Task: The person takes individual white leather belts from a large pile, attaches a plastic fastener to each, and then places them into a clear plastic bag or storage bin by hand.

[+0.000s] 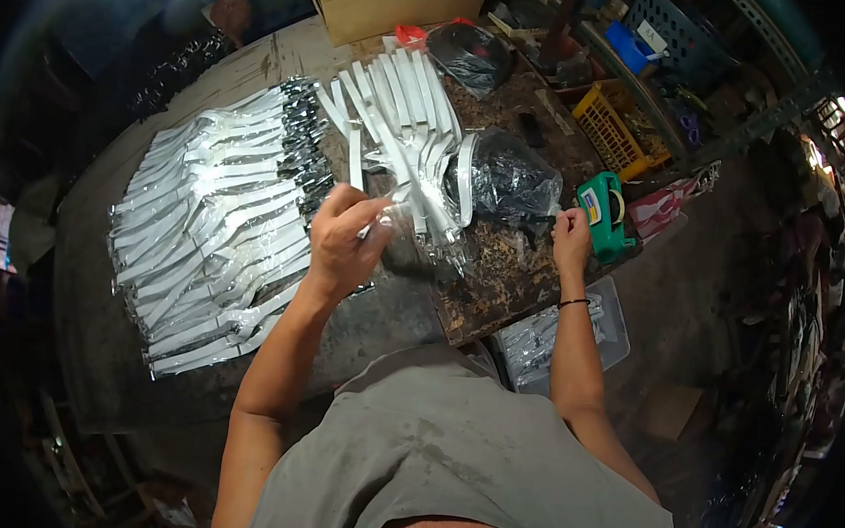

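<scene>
My left hand (347, 243) is raised over the table with its fingers closed and slightly blurred; what they pinch, if anything, I cannot make out. Beyond it lies a loose pile of flat white strips (407, 105), with one curved strip (466, 180) at its right side. My right hand (571, 241) pinches the near right edge of a clear plastic bag (513, 178) with dark contents. Just right of that hand stands a green tape dispenser (605, 216). Left of my left hand, many white strips in clear wrapping (219, 225) lie in an overlapping row with dark ends.
A cardboard box (398, 9) stands at the back, near another dark plastic bag (470, 56). A yellow basket (616, 131) and a blue container (630, 47) sit at the right. Below the table edge is a clear bin (614, 346) with wrapped pieces.
</scene>
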`<state>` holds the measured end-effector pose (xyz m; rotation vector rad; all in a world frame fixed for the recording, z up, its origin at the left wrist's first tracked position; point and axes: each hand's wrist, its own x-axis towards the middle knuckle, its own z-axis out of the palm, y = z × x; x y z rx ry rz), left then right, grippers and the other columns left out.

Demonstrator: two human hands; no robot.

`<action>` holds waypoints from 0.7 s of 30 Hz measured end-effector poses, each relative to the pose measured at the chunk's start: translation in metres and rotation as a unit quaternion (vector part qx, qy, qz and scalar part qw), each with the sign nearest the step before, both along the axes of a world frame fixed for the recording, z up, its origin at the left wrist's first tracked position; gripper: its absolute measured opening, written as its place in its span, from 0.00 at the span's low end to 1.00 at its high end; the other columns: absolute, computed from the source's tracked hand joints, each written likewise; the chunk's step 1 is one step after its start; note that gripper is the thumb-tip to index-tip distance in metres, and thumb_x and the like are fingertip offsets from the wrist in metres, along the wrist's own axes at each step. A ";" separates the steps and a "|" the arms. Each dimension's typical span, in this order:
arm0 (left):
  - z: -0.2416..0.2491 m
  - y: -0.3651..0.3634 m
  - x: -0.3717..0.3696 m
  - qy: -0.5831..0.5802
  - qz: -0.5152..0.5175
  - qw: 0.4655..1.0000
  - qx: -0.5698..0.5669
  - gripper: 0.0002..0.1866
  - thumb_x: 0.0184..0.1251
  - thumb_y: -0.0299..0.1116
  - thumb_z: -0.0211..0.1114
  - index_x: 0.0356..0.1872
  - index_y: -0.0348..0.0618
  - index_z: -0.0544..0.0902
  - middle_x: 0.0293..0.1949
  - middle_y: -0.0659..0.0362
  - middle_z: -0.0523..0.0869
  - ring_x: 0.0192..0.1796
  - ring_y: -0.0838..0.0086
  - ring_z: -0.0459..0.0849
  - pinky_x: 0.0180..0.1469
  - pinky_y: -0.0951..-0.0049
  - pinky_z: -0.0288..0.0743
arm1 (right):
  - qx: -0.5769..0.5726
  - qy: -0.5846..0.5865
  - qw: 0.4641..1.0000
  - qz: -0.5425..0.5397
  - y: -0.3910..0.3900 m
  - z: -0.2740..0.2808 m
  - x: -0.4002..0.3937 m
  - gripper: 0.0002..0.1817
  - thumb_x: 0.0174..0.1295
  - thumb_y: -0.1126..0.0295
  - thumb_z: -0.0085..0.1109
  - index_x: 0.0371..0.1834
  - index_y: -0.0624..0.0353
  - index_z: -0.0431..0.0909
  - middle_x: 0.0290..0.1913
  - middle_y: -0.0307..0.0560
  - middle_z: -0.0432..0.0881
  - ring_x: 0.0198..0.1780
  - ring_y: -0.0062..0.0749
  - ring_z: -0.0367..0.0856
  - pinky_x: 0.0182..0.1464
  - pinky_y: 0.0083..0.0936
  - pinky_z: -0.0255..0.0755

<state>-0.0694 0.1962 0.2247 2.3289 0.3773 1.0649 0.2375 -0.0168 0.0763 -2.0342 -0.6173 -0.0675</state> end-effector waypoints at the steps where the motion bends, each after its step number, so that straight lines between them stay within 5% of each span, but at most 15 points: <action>1: 0.001 0.001 -0.003 -0.022 0.004 0.999 0.041 0.06 0.57 0.21 0.66 0.35 0.41 0.84 0.34 0.56 0.79 0.37 0.71 0.79 0.33 0.72 0.72 | 0.002 0.000 1.000 -0.002 -0.001 0.004 0.002 0.08 0.66 0.68 0.56 0.32 0.59 0.71 0.22 0.37 0.73 0.22 0.20 0.74 0.26 0.21 0.69; 3: -0.003 -0.004 0.004 -0.073 0.009 0.997 -0.034 0.01 0.61 0.24 0.65 0.30 0.39 0.82 0.33 0.58 0.79 0.37 0.70 0.77 0.36 0.72 0.71 | 0.084 0.093 0.992 0.013 -0.003 0.008 0.005 0.08 0.66 0.68 0.56 0.34 0.60 0.71 0.23 0.40 0.75 0.24 0.22 0.76 0.27 0.23 0.71; 5: -0.035 0.012 0.007 -0.108 -0.007 0.980 -0.167 0.10 0.69 0.29 0.60 0.27 0.38 0.77 0.38 0.56 0.82 0.37 0.70 0.79 0.40 0.72 0.74 | 0.175 0.140 0.973 0.052 -0.001 0.011 0.001 0.07 0.68 0.69 0.54 0.35 0.59 0.70 0.24 0.36 0.72 0.23 0.17 0.72 0.25 0.15 0.70; 7: -0.021 -0.004 0.010 -0.157 -0.102 0.806 -0.562 0.07 0.72 0.30 0.58 0.34 0.39 0.73 0.43 0.53 0.83 0.38 0.69 0.84 0.41 0.69 0.80 | 0.225 0.170 0.958 0.054 0.004 0.035 -0.020 0.07 0.68 0.69 0.55 0.35 0.59 0.69 0.26 0.37 0.73 0.24 0.17 0.73 0.26 0.15 0.71; 13: -0.032 -0.013 0.025 -0.186 -0.136 0.770 -0.595 0.19 0.73 0.30 0.55 0.59 0.38 0.61 0.44 0.45 0.82 0.45 0.63 0.85 0.48 0.60 0.82 | 0.244 0.287 0.915 0.145 0.037 0.069 -0.106 0.08 0.71 0.73 0.46 0.46 0.62 0.74 0.31 0.39 0.74 0.27 0.19 0.76 0.28 0.17 0.76; 14: -0.029 -0.015 0.024 -0.186 -0.146 0.762 -0.603 0.21 0.74 0.28 0.52 0.63 0.37 0.60 0.45 0.48 0.81 0.46 0.67 0.85 0.49 0.68 0.81 | 0.223 0.252 0.927 0.169 0.043 0.065 -0.116 0.10 0.71 0.75 0.44 0.45 0.63 0.76 0.34 0.40 0.74 0.28 0.20 0.77 0.30 0.18 0.76; 17: -0.029 -0.016 0.023 -0.194 -0.143 0.769 -0.593 0.20 0.74 0.27 0.52 0.63 0.36 0.60 0.46 0.48 0.81 0.47 0.67 0.84 0.51 0.68 0.81 | 0.187 0.231 0.930 0.214 0.063 0.059 -0.137 0.13 0.65 0.82 0.41 0.38 0.67 0.81 0.40 0.41 0.72 0.29 0.20 0.78 0.32 0.17 0.77; 21: -0.031 -0.013 0.019 -0.215 -0.133 0.783 -0.568 0.18 0.72 0.24 0.51 0.60 0.36 0.62 0.45 0.49 0.81 0.45 0.68 0.84 0.52 0.68 0.80 | 0.186 0.268 0.915 0.237 0.080 0.059 -0.156 0.11 0.65 0.78 0.45 0.40 0.66 0.81 0.41 0.42 0.73 0.30 0.22 0.78 0.34 0.18 0.76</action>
